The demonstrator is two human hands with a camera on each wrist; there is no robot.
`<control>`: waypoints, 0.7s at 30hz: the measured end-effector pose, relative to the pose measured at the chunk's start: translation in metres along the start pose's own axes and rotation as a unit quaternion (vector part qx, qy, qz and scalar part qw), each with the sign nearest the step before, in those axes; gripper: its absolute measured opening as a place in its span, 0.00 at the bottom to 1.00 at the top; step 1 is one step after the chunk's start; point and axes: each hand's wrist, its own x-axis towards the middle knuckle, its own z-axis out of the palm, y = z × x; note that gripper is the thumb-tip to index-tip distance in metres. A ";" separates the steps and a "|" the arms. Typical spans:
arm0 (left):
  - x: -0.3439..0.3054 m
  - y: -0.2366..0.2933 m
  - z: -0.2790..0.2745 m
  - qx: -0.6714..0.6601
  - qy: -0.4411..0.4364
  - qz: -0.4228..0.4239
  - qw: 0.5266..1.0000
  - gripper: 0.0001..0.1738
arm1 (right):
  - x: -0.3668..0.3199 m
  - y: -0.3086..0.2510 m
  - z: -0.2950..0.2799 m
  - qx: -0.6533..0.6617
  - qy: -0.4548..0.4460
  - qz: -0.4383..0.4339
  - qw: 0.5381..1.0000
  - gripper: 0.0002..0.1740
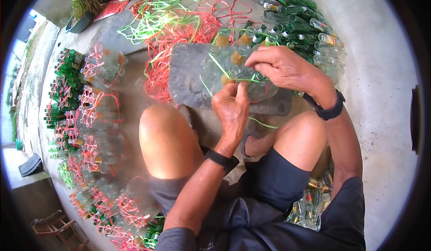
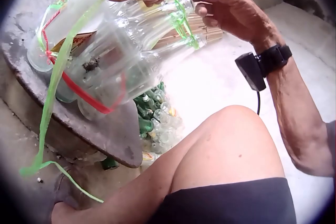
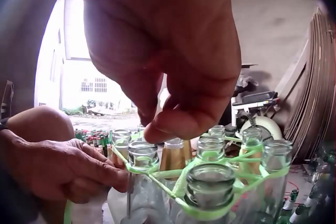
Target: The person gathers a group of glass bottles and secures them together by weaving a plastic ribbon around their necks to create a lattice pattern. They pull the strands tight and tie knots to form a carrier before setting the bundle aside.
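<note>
Clear glass bottles (image 1: 214, 50) stand bunched on a dark slab (image 1: 186, 67), several with gold neck wraps. A flat green strap (image 3: 176, 199) winds around and between their necks. A red strap (image 2: 86, 98) circles the bodies lower down. My left hand (image 1: 231, 105) is at the near edge of the bunch and pinches the green strap, whose tail hangs below it. Over the near right bottle necks is my right hand (image 1: 285, 67), its fingers bent and thumb close to them. I cannot tell whether strap is between those fingertips.
Tied bundles of bottles (image 1: 96, 103) line the left side. Loose red strap (image 1: 157, 67) and green strap (image 1: 166, 13) lie tangled beyond the slab. Green and clear bottles (image 1: 296, 22) are stacked along the right wall (image 1: 381, 116). More bottles (image 1: 310, 206) lie by my right thigh.
</note>
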 end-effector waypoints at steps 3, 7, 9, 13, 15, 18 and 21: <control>0.000 -0.003 0.001 -0.008 0.011 0.006 1.000 0.16 | 0.011 0.007 0.011 -0.037 -0.033 -0.039 0.998 0.14; 0.001 -0.009 -0.001 0.021 0.004 -0.006 1.000 0.15 | 0.021 0.007 0.004 -0.046 -0.166 0.014 0.985 0.13; 0.001 -0.011 0.000 0.028 0.011 0.000 1.000 0.15 | 0.026 0.012 0.003 -0.036 -0.224 0.043 0.973 0.11; -0.001 -0.011 0.002 0.038 0.022 0.005 0.999 0.14 | 0.033 0.022 0.004 0.034 -0.292 0.108 0.950 0.13; -0.002 -0.009 0.001 0.039 0.017 0.002 0.999 0.13 | 0.037 0.018 0.001 0.032 -0.309 0.104 0.945 0.14; -0.003 -0.005 0.000 0.046 0.015 0.005 0.999 0.13 | 0.040 0.010 -0.001 -0.016 -0.325 0.099 0.940 0.13; -0.004 -0.003 0.001 0.031 0.021 0.010 0.999 0.15 | 0.033 0.005 0.001 -0.119 -0.310 0.040 0.942 0.11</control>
